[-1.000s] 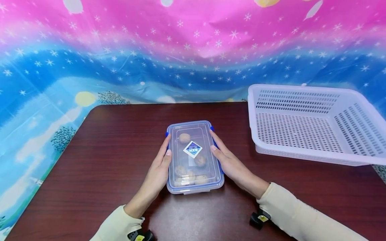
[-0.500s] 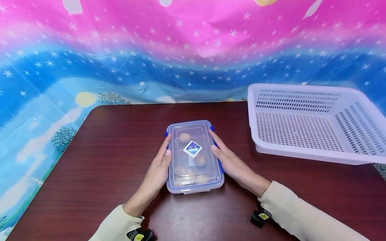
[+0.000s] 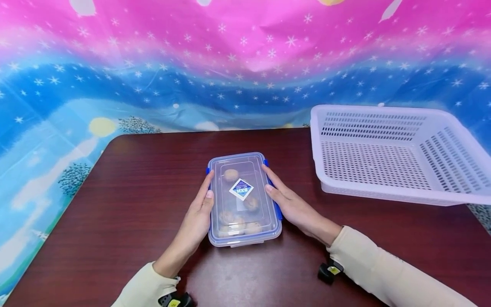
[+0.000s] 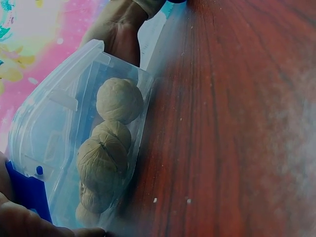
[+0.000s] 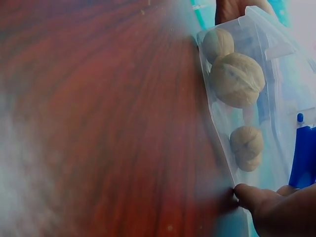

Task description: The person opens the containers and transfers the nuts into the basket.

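Note:
A clear plastic food container (image 3: 245, 166) with a closed lid, blue side clips and a diamond-shaped sticker lies on the table. Several walnuts are inside; most of them, like this walnut (image 4: 102, 158), sit toward the near end. My left hand (image 3: 197, 217) holds the container's left side, thumb at the lid's edge. Opposite it, my right hand (image 3: 295, 209) grips the right side beside a blue clip (image 5: 302, 158). In the right wrist view, fingertips (image 5: 244, 192) reach the container's bottom edge. Parts of both hands are hidden behind the walls.
A white perforated plastic basket (image 3: 318, 170) stands at the right of the dark wooden table (image 3: 126, 200). Behind the table hangs a pink and blue snowflake-patterned cloth (image 3: 215, 55).
The whole head view has shifted slightly, with table, basket and container a little further left. Both hands keep their places on the container, which stays put on the table.

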A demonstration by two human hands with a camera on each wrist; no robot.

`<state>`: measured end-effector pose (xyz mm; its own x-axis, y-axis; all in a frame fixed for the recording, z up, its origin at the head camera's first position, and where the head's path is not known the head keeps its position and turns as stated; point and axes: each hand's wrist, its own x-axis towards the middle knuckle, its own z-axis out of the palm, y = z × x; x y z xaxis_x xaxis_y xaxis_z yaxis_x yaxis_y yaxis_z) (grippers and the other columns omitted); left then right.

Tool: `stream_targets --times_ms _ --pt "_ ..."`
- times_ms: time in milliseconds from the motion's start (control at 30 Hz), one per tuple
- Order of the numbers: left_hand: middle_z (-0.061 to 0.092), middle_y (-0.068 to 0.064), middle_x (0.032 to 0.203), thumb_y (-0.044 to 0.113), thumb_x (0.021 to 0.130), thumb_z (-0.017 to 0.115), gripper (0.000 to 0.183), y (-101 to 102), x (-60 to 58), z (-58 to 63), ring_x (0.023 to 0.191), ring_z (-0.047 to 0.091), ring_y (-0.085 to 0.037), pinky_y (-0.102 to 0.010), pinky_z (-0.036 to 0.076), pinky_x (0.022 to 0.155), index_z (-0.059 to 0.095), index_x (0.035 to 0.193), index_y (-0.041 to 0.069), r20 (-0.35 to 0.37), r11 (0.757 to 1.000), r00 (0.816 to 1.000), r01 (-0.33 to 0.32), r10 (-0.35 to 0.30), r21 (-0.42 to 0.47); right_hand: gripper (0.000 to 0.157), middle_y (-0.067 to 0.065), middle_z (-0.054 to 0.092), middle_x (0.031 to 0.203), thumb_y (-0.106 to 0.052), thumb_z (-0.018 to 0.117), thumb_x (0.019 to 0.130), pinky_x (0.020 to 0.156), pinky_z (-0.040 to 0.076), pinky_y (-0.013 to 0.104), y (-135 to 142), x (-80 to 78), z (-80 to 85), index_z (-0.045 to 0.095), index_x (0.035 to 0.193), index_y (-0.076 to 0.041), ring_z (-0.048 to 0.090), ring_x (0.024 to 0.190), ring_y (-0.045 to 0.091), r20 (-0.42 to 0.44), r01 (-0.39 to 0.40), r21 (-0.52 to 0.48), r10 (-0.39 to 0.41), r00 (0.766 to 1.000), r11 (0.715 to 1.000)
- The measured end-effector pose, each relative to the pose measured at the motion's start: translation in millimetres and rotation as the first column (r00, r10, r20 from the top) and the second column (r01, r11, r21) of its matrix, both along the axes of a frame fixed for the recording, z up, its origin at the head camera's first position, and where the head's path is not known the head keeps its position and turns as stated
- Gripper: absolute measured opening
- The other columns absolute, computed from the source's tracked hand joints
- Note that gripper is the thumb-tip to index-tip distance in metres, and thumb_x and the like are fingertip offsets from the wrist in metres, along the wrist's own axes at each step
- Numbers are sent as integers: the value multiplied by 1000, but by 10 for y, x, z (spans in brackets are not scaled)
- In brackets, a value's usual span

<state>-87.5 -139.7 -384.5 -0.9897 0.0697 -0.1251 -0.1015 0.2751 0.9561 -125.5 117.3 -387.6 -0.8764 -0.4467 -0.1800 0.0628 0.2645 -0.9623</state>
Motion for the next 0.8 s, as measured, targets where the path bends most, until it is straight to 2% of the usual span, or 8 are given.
stream_targets --times_ms 400,600,800 --pt "13 3 177 33 116 28 53 0 -4 -5 163 12 -31 -65 11 128 19 167 44 -7 1000 1000 2 -2 4 57 -7 6 177 -44 37 114 130 2 60 93 -37 -24 13 165 -49 1 164 25 -15 -28 -31 28 1000 999" --pt "13 3 177 33 116 28 53 -3 -10 -10 163 12 -30 -64 11 128 19 167 43 -9 1000 1000 6 -6 12 57 -6 9 177 -45 38 113 130 7 59 97 -38 -26 15 165 -51 5 164 27 32 -28 -70 30 999 997" --pt "12 3 177 33 116 28 53 -8 -5 -8 163 11 -31 -65 10 128 18 167 43 -3 1000 1000 10 -10 21 56 -3 14 176 -45 40 113 130 12 59 92 -46 -27 19 164 -50 12 163 29 30 -8 -68 10 999 998"
